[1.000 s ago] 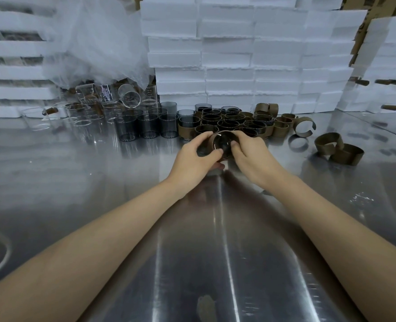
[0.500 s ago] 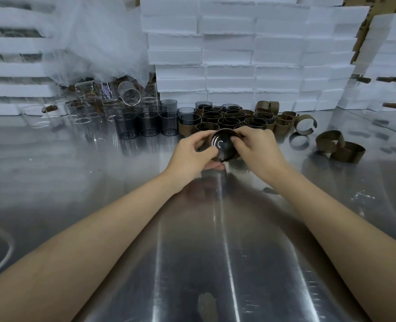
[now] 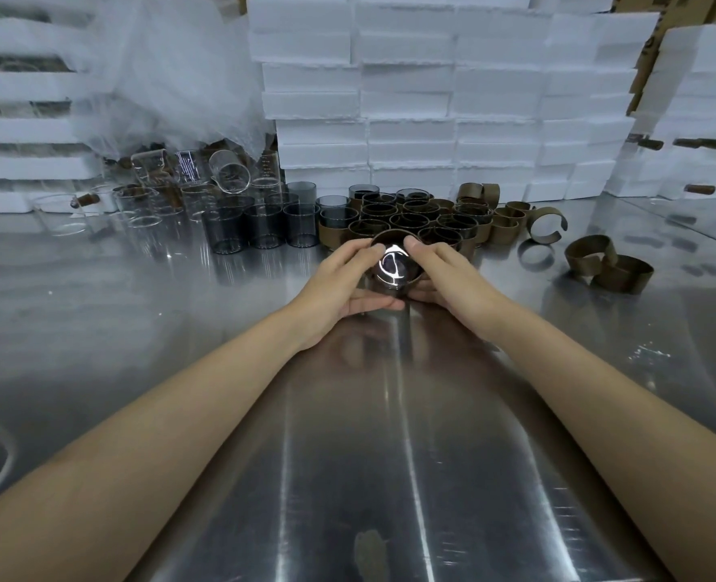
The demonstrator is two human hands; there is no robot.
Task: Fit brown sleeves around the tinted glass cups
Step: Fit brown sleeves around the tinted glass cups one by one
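On the shiny steel tabletop (image 3: 137, 329), just in front of the cluster of sleeved dark cups (image 3: 415, 220), one smoky tinted glass cup (image 3: 394, 268) is gripped by the left hand (image 3: 339, 283) and right hand (image 3: 444, 275). Glare is caught on its glass, and it is ringed by a brown band-shaped sleeve (image 3: 392, 236).

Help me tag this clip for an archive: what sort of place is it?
Probably a packing or assembly workshop: white foam boxes stacked behind a shiny steel table, with batches of smoky tinted glass cups and loose curled brown sleeves laid out on it.
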